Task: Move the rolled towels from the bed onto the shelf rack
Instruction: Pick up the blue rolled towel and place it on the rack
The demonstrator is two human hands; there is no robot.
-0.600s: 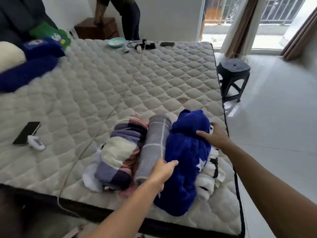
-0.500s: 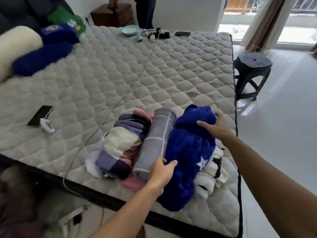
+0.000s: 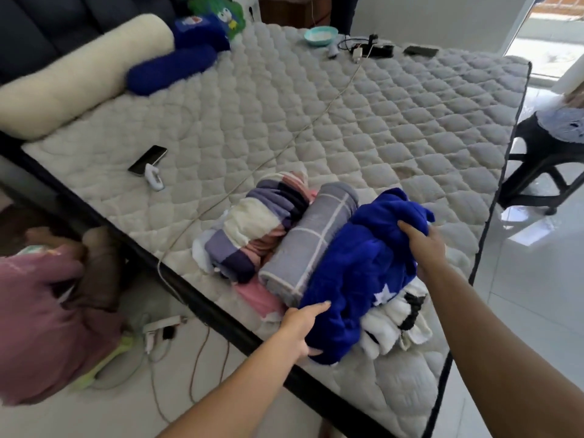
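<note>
Far left of frame: pink bundle [image 3: 38,314] on the floor beside the bed [image 3: 316,128], cables [image 3: 177,368] trailing near it; no shelf rack in view.
Left of centre: phone [image 3: 147,160] and small white gadget [image 3: 154,178] lying on the quilt, well apart from the towels; thin cord [image 3: 284,143] running diagonally across the bed toward the rolls.
Centre, lower half: striped rolled towel [image 3: 252,229] leftmost, grey checked rolled towel [image 3: 313,238] touching it, pink cloth [image 3: 256,295] poking out beneath both.
Centre right: blue rolled towel [image 3: 357,279] with a white star, lying against the grey roll, near the bed's lower edge.
Left hand [image 3: 300,330]: curled round the near end of the blue roll, thumb on top, fingers tucked under.
Right hand [image 3: 423,245]: clamped over the far end of the same roll, fingers dug into the pile, forearm reaching in from lower right.
Right of blue roll: white fluffy towel with black marks [image 3: 398,320], partly under the blue one.
Far right: black stool [image 3: 543,172] on the tiled floor.
Step, as judged: start of lifting the blue roll; nothing on the rack yet.
Risk one: loose, bulky roll likely to sag and unwind in the middle, held only at the ends.
Risk two: white towel possibly dragged off the bed edge, being caught under the blue one.
Risk three: grey roll possibly tipped or unrolled through rubbing contact on the lift.
</note>
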